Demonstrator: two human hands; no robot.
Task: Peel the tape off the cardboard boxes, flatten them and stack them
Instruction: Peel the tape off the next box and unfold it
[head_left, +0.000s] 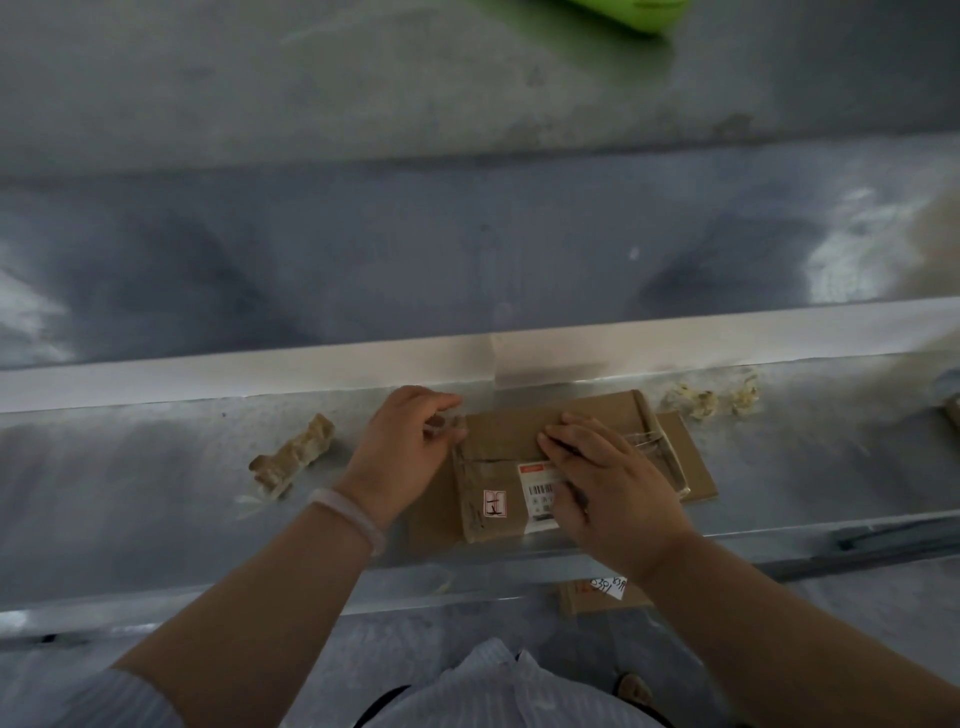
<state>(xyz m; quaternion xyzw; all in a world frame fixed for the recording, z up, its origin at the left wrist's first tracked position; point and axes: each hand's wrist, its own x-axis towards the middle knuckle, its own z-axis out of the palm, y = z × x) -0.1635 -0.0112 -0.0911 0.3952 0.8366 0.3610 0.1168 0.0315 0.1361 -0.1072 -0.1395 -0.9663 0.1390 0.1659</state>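
Steel bench (156, 467) holds our small brown cardboard box (509, 436); left hand (405, 441) pinches clear tape (452, 423) at its edge, right hand (608, 478) presses flat. We judge peeling underway; next needs a steady pull.

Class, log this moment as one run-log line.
left hand: pinches tape | right hand: presses cardboard box | beneath: flattened cardboard | stage: peeling
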